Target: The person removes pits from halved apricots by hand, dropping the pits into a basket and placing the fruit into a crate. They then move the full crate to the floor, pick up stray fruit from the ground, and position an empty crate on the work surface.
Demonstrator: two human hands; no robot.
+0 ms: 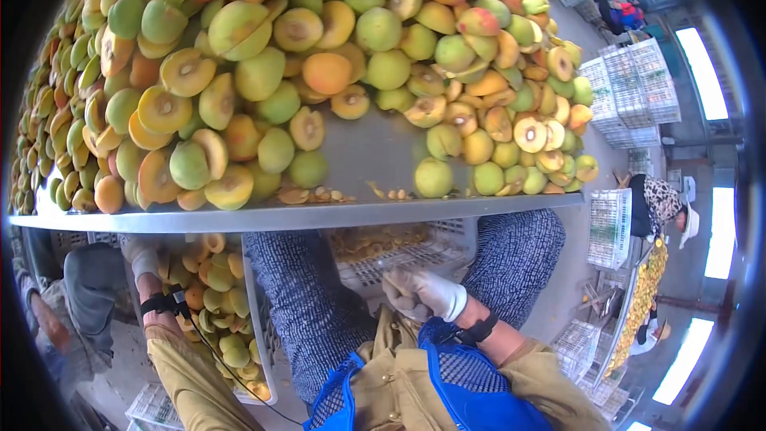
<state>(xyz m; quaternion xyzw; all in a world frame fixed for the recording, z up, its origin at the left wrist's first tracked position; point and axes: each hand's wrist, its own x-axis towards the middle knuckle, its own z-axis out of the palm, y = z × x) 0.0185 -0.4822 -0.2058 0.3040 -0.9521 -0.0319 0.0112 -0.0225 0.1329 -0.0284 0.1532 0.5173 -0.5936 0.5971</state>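
Note:
A heap of green, yellow and orange apricots [327,73], whole and halved, some with the stone showing, covers much of the metal table [375,148]. My right hand [415,291], in a pale glove, is held over my lap below the table edge. Its fingers are curled closed; anything inside them is hidden. To the left, my gloved left hand [142,257] is down beside a white crate [259,327] full of apricot halves [235,351]. The table edge and the angle hide its fingers. Black bands with a cable sit around my wrists.
Under the table, between my knees, stands a crate [431,259] with yellowish scraps. The raised metal table rim [319,215] runs across in front of me. Another person's arm [52,323] is at the far left. Stacked crates [634,84] and other workers are at the right.

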